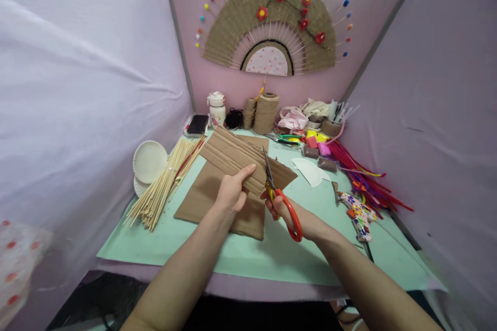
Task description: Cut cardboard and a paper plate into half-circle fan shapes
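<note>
My left hand (233, 189) grips a creased piece of brown cardboard (229, 151), thumb on top and fingers underneath. In my right hand (285, 212) is a pair of scissors (290, 215) with red and yellow handles. The blades point away from me, at the right edge of the cardboard, next to a long strip that slants off to the right. Whether the blades are fully closed is hard to make out. Below the held piece, a larger flat cardboard sheet (209, 201) lies on the green tabletop (174, 248).
On the left lie a bundle of thin wooden sticks (163, 186) and white paper plates (149, 162). Twine spools (266, 113), a white bottle (216, 108) and a phone (198, 124) stand along the back. At right are pipe cleaners (361, 170) and a flowered glue gun (359, 214). A decorated fan (272, 26) hangs behind.
</note>
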A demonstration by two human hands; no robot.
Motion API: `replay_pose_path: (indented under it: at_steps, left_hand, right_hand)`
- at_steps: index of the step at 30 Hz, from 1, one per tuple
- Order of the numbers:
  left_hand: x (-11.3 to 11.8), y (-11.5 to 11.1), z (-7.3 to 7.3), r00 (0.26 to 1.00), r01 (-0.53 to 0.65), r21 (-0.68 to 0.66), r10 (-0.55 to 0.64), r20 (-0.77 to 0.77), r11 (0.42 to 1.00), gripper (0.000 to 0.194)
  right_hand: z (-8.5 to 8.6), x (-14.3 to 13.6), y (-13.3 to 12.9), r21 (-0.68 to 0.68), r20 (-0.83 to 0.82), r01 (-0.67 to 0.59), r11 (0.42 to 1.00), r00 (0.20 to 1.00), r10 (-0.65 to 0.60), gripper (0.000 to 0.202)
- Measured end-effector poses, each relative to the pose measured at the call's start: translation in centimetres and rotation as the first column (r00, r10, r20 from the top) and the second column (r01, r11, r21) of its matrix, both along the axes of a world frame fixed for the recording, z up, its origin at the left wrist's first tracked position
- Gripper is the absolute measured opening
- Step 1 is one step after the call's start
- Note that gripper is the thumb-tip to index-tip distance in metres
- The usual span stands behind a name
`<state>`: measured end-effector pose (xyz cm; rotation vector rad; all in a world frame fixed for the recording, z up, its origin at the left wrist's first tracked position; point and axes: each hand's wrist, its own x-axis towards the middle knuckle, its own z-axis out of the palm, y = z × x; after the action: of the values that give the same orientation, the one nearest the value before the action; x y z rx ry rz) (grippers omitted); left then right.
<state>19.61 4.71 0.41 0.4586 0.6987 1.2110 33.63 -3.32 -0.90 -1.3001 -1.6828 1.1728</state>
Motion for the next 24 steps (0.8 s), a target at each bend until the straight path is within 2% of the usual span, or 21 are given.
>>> replay_pose_path:
  at_steps: [4, 11, 19, 24]
  left_hand:
    - [0.0, 0.04, -0.02, 1.0, 0.009, 0.01, -0.009, 0.004, 1.0, 0.037]
    - [0.33, -0.68, 0.13, 0.998, 0.069, 0.03, -0.069, -0.003, 0.997, 0.032]
    - [0.3, -0.78, 0.22, 0.997, 0.07, 0.018, -0.071, 0.012, 0.997, 0.028]
    - [0.38, -0.78, 0.12, 0.996, 0.089, -0.001, -0.089, 0.006, 0.996, 0.032]
  right_hand:
    - [-0.06, -0.1, -0.21, 0.043, 0.016, -0.006, 0.999, 1.0, 0.006, 0.071]
    - [-0.2, 0.02, -0.31, 0.034, -0.017, 0.026, 0.999, 1.0, -0.025, 0.07]
    - [-0.4, 0.76, -0.62, 0.068, 0.116, -0.03, 0.997, 0.993, 0.022, 0.074]
    - [-0.24, 0.5, -0.66, 0.088, 0.119, -0.022, 0.996, 0.993, 0.011, 0.07]
